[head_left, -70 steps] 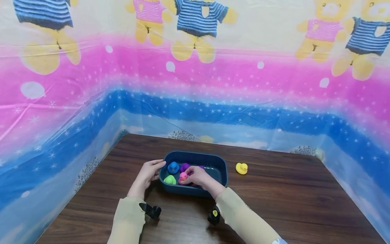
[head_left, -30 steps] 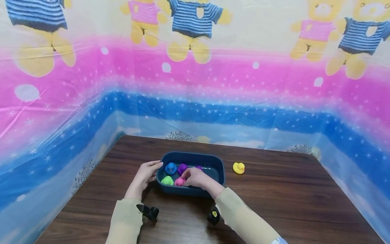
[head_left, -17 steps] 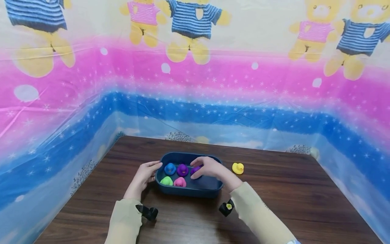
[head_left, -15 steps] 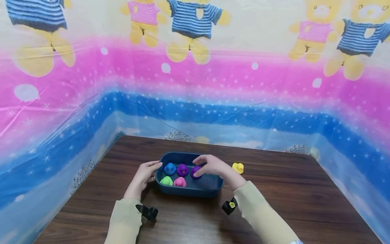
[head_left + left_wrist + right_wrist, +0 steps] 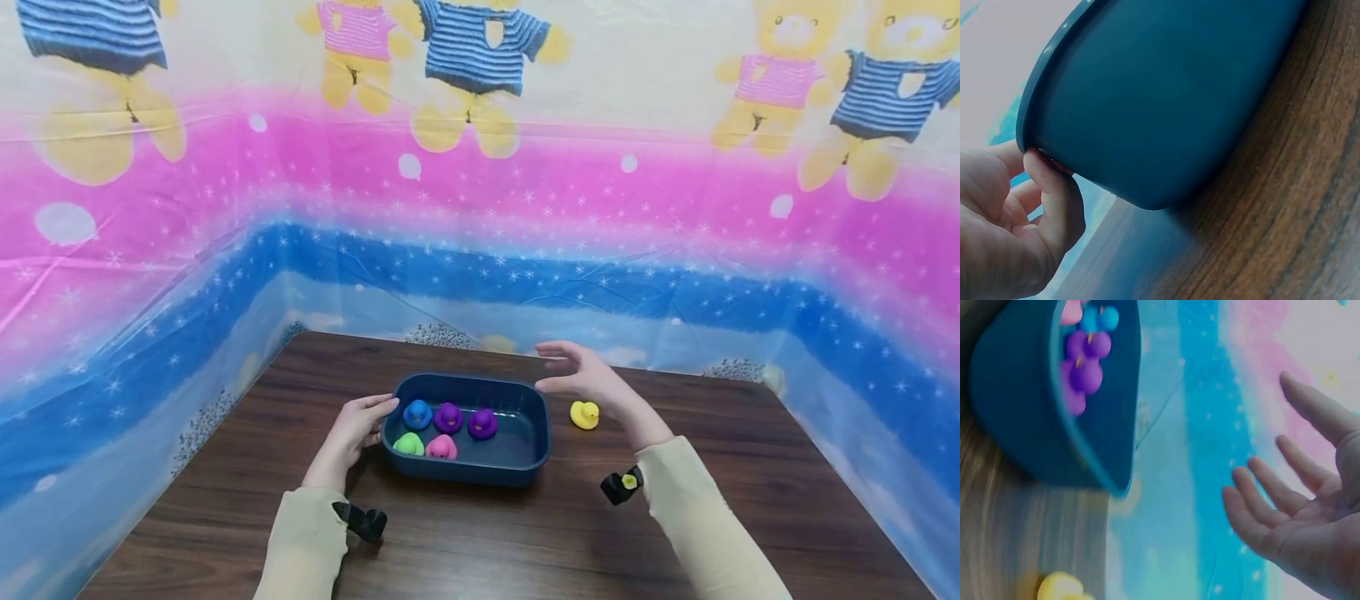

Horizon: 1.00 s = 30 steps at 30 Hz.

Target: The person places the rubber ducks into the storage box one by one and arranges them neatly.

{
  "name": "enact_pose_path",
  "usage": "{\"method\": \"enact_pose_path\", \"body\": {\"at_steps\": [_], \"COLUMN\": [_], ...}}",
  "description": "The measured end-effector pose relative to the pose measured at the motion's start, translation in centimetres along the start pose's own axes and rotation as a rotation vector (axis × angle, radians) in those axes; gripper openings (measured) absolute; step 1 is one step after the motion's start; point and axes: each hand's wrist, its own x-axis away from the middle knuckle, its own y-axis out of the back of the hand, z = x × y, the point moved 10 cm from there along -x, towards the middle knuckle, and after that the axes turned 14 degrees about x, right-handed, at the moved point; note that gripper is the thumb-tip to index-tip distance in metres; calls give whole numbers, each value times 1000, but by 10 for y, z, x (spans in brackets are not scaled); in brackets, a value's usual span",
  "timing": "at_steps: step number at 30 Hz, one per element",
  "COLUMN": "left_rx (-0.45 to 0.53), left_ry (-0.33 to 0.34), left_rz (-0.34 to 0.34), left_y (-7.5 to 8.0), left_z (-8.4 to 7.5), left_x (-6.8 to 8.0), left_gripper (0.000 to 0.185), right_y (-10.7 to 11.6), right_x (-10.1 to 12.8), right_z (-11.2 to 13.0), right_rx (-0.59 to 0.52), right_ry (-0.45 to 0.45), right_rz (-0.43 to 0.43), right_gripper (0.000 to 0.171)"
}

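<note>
We saw our right hand (image 5: 1310,512) open, fingers spread, holding nothing; blue tub (image 5: 1029,425) w/ purple ducks (image 5: 1082,365) top left, yellow duck (image 5: 1063,587) at bottom, on desk (image 5: 997,550).

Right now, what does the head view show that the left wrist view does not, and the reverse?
Only the head view shows the five ducks inside the blue tub, the yellow duck on the table, and the right hand open in the air above it. Only the left wrist view shows the tub's outer wall up close, with the fingertips under its rim. Both show the left hand holding the tub's left end.
</note>
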Motion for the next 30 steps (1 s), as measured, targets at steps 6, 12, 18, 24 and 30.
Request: {"method": "enact_pose_path", "body": {"at_steps": [6, 12, 18, 24, 30], "left_rx": [-4, -11, -9, -15, -11], "left_ry": [1, 1, 3, 5, 5], "left_rz": [0, -4, -7, -6, -8], "left_y": [0, 1, 0, 0, 1], "left_z": [0, 0, 0, 1, 3], "left_x": [0, 1, 1, -1, -1], "left_gripper": [52, 52, 53, 52, 52], "right_y": [22, 30, 31, 24, 11], "right_x": [5, 8, 8, 7, 4], "right_z": [-37, -77, -115, -144, -169], "right_rx": [-71, -162, -249, -269, -309], "right_ry": [-7, -11, -49, -55, -117], "right_rz": [-100, -151, -152, -128, -112], "right_gripper": [66, 66, 66, 67, 66]}}
